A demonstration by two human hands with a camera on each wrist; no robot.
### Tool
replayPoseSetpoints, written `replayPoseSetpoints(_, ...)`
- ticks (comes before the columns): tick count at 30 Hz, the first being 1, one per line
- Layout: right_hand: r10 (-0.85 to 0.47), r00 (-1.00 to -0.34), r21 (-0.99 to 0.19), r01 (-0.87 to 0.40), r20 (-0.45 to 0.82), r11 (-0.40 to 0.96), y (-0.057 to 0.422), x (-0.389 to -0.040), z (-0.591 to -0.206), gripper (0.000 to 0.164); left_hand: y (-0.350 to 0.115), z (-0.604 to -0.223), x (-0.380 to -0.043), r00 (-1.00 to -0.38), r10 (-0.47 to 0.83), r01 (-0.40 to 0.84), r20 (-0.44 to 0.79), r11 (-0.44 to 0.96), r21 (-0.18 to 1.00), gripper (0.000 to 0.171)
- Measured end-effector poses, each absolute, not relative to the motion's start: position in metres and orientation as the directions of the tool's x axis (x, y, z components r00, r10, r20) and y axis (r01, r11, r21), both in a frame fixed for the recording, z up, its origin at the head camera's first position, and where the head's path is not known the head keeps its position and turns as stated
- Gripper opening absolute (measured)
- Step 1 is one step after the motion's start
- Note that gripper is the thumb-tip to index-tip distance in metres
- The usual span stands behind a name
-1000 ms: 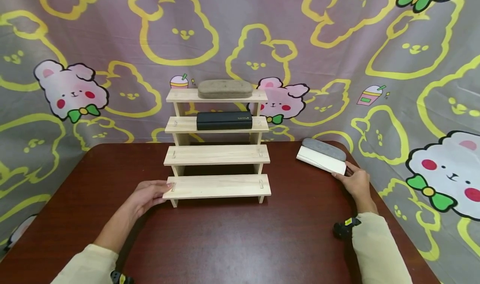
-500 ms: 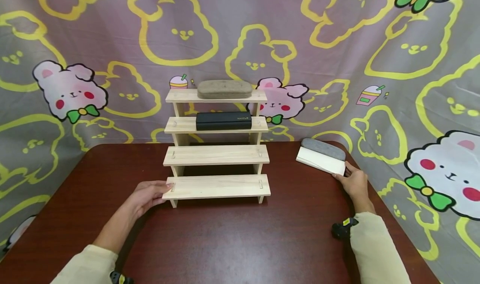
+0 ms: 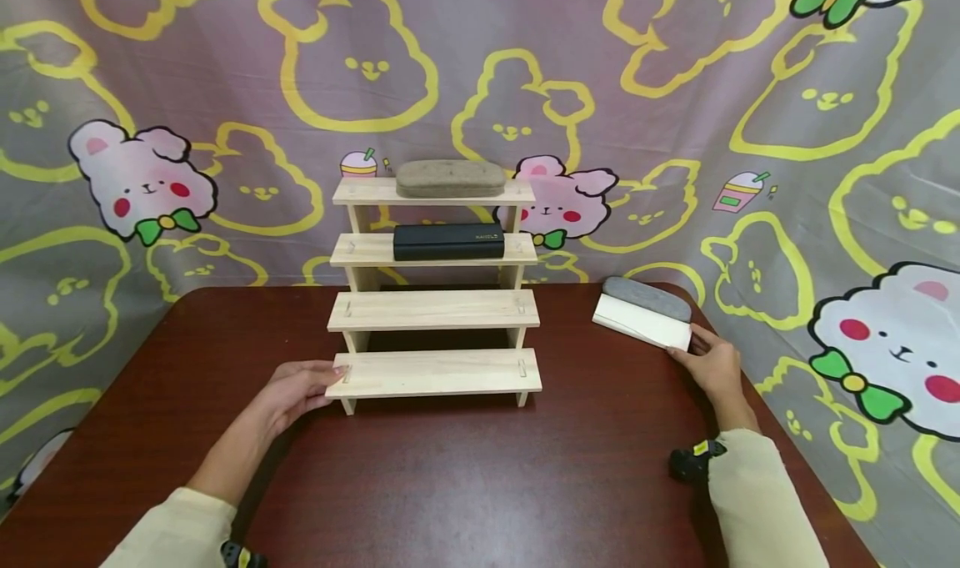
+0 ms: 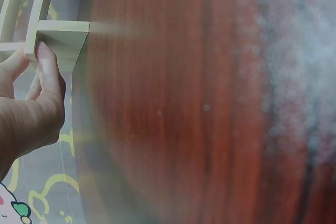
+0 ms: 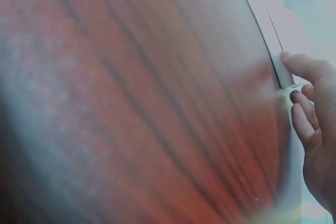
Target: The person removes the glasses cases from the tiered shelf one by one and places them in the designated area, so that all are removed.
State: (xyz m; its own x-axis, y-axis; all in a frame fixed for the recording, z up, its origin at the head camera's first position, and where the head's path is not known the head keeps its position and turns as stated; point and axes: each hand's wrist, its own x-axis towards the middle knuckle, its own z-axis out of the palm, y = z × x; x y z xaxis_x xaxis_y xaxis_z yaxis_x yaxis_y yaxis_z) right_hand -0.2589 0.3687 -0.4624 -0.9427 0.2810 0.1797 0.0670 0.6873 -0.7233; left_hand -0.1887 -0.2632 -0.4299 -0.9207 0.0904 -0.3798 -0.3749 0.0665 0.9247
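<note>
A light wooden stepped rack (image 3: 435,374) stands on the table in the head view. My left hand (image 3: 296,389) pinches the left end of its lowest shelf; the left wrist view shows thumb and fingers on either side of the board (image 4: 39,11). At the back right lies a white glasses case (image 3: 641,321), slightly angled. My right hand (image 3: 714,369) holds this case by its right end, thumb at the front edge and fingers at the end. A grey glasses case (image 3: 648,298) lies directly behind the white one.
A brown glasses case (image 3: 450,180) rests on the rack's top shelf, and a black glasses case (image 3: 448,243) on the shelf below. The dark red-brown table (image 3: 465,476) reaches back to a patterned curtain (image 3: 420,76), which also runs along the right side.
Hardly anything differs. My right hand and forearm have shifted very slightly to the right, while the white case, the rack and my left hand stay in place.
</note>
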Motion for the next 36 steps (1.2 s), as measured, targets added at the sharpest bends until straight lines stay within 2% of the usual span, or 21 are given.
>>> replayPoseSetpoints(7, 0.366, -0.892, -0.73, 0.063, 0.265, 0.681, 0.368, -0.257, -0.46, 0.044, -0.263, -0.43, -0.189, -0.921, 0.093, -0.373, -0.378, 0.067, 0.925, 0.065)
replayPoseSetpoints(11, 0.352, -0.887, -0.714, 0.036, 0.3, 0.699, 0.361, -0.256, -0.452, 0.039, -0.264, -0.431, -0.189, -0.92, 0.09, -0.378, -0.382, 0.065, 0.924, 0.064)
replayPoseSetpoints(20, 0.171, -0.91, -0.681, -0.148, 0.379, 0.717, 0.333, -0.263, -0.424, 0.036, -0.264, -0.432, -0.189, -0.918, 0.081, -0.384, -0.388, 0.063, 0.921, 0.062)
replayPoseSetpoints(29, -0.088, -0.934, -0.715, -0.323, 0.346, 0.62, 0.286, -0.265, -0.384, 0.036, -0.264, -0.431, -0.189, -0.92, 0.085, -0.378, -0.382, 0.067, 0.924, 0.063)
replayPoseSetpoints(36, -0.217, -0.931, -0.731, -0.364, 0.292, 0.577, 0.236, -0.272, -0.355, 0.038, -0.264, -0.431, -0.189, -0.92, 0.087, -0.376, -0.381, 0.071, 0.924, 0.064)
